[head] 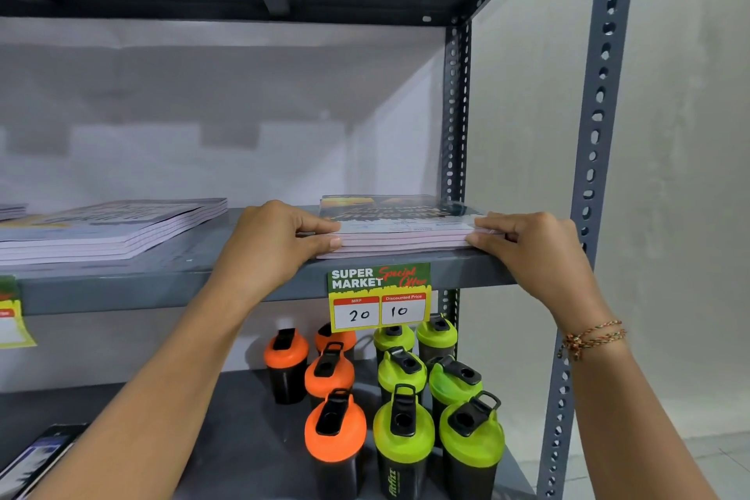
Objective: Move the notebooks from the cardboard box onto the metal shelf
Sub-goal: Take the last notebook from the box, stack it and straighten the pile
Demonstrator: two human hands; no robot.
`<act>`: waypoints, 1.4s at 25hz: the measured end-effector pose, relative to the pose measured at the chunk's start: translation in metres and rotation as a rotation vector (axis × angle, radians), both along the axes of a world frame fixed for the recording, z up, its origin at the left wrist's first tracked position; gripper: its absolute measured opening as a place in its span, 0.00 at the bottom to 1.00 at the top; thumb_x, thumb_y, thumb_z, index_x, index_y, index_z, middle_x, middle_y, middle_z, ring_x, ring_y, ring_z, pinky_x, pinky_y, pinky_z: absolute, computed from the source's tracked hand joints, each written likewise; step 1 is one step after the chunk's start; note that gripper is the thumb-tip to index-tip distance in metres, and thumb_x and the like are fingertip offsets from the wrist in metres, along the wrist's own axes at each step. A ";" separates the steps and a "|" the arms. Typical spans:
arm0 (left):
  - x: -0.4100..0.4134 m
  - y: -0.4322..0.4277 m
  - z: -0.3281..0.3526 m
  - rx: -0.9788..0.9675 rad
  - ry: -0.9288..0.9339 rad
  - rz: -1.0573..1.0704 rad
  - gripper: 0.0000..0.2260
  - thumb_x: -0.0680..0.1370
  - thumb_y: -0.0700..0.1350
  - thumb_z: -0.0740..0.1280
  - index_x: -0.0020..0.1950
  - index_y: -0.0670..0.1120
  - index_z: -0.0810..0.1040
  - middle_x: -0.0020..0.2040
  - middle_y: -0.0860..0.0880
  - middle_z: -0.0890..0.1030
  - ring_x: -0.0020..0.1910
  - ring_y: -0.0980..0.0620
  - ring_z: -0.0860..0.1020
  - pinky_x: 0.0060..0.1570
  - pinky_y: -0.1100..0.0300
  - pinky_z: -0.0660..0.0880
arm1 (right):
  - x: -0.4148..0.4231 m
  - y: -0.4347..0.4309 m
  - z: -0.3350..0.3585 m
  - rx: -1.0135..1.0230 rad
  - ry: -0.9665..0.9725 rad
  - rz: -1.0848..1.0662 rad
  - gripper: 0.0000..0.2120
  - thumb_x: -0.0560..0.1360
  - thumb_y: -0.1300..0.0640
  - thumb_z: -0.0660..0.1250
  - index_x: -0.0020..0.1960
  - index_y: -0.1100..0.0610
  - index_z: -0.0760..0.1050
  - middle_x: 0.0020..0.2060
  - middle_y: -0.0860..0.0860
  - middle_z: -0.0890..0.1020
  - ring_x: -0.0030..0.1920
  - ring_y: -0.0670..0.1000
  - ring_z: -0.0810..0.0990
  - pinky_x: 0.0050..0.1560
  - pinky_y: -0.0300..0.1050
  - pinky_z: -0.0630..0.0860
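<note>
A small stack of notebooks [399, 229] with dark printed covers lies on the grey metal shelf [251, 280], at its right end near the front edge. My left hand [280, 239] grips the stack's left side, thumb on top and fingers at the edge. On the right corner of the stack, my right hand [531, 244] holds on in the same way. A second, taller stack of notebooks [113, 229] rests further left on the same shelf. The cardboard box is out of view.
A price tag [379, 296] reading 20 and 10 hangs from the shelf edge below the stack. Several orange and green shaker bottles [401, 402] stand on the shelf beneath. Perforated uprights [596, 134] frame the right side, with another shelf overhead.
</note>
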State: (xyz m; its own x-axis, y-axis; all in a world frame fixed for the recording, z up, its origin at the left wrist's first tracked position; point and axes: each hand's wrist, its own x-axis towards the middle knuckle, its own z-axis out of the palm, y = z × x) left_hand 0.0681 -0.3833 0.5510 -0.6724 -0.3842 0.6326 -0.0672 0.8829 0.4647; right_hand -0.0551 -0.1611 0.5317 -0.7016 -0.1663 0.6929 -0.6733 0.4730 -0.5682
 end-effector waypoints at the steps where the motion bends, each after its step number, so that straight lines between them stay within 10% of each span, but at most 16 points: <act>1: -0.001 0.001 0.000 0.000 0.001 0.002 0.13 0.73 0.47 0.72 0.57 0.48 0.82 0.56 0.49 0.84 0.57 0.55 0.78 0.49 0.68 0.66 | -0.002 0.000 0.001 0.005 -0.008 0.001 0.15 0.72 0.53 0.71 0.57 0.56 0.81 0.57 0.54 0.83 0.59 0.49 0.78 0.51 0.29 0.66; 14: -0.003 0.001 -0.002 0.014 -0.013 0.002 0.14 0.73 0.47 0.72 0.58 0.49 0.81 0.59 0.49 0.82 0.59 0.55 0.76 0.49 0.67 0.64 | -0.007 0.002 0.006 0.083 -0.025 0.021 0.17 0.69 0.54 0.73 0.57 0.55 0.80 0.55 0.56 0.83 0.59 0.52 0.78 0.57 0.42 0.73; 35: 0.000 -0.007 -0.005 -0.005 -0.036 -0.042 0.17 0.72 0.46 0.73 0.60 0.50 0.80 0.61 0.52 0.81 0.54 0.66 0.70 0.52 0.69 0.64 | -0.010 0.002 0.008 0.098 -0.054 0.027 0.17 0.68 0.53 0.74 0.56 0.55 0.81 0.55 0.55 0.84 0.49 0.45 0.76 0.49 0.34 0.68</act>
